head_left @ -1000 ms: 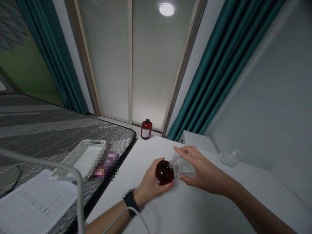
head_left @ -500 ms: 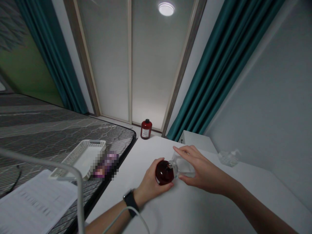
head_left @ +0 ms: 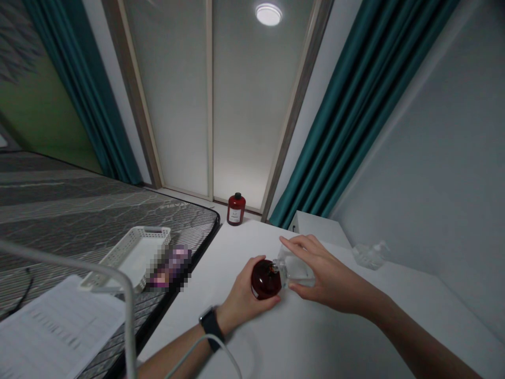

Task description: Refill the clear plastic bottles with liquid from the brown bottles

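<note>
Head view: our left hand [head_left: 241, 287] has its fingers wrapped round the dark red bottle [head_left: 263, 282], and our right hand [head_left: 323, 273] grips the clear bottle [head_left: 299, 269] in its fingers, both over the worktop [head_left: 292, 342]. Bringing the necks together looks done, though we cannot tell whether they touch. We judge the work unfinished, since neither bottle is set down; how much is left, we cannot make out. Another red bottle [head_left: 235, 213] stands capped at the far corner.
</note>
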Available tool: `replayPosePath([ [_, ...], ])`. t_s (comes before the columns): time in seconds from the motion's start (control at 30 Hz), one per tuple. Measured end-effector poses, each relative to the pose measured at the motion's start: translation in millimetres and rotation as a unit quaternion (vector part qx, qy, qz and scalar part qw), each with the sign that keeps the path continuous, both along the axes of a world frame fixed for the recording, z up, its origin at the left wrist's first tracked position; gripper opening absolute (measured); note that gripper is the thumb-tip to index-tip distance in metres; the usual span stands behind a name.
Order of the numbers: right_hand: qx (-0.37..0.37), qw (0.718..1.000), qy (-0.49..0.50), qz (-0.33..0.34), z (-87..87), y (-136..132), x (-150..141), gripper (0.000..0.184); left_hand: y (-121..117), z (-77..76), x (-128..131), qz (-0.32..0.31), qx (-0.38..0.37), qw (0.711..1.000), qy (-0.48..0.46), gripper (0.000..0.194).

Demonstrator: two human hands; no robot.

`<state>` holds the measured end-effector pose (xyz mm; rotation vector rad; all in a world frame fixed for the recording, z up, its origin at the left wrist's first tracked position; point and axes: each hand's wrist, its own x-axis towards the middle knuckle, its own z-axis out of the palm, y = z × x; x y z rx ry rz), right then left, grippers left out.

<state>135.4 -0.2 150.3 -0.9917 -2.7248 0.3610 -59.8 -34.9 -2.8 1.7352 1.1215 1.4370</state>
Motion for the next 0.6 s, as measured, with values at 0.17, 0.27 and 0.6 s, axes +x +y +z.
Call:
replayPosePath([
  [0.17, 0.003, 1.0, 0.0, 0.004, 0.4, 0.7, -0.4, 0.078, -0.4, 0.6, 0.5, -0.004, -0.005, 1.0, -0.006, 0.076],
  [0.27, 0.004, 1.0, -0.001, 0.006, 0.9, 0.5, -0.3, 0.078, -0.4, 0.8, 0.5, -0.006, -0.009, 1.0, -0.007, 0.075],
  [0.6, 0.018, 1.0, 0.001, 0.012, 0.1, 0.2, 0.2, 0.079, -0.1, -0.4, 1.3, -0.015, -0.024, 0.999, -0.015, 0.076],
])
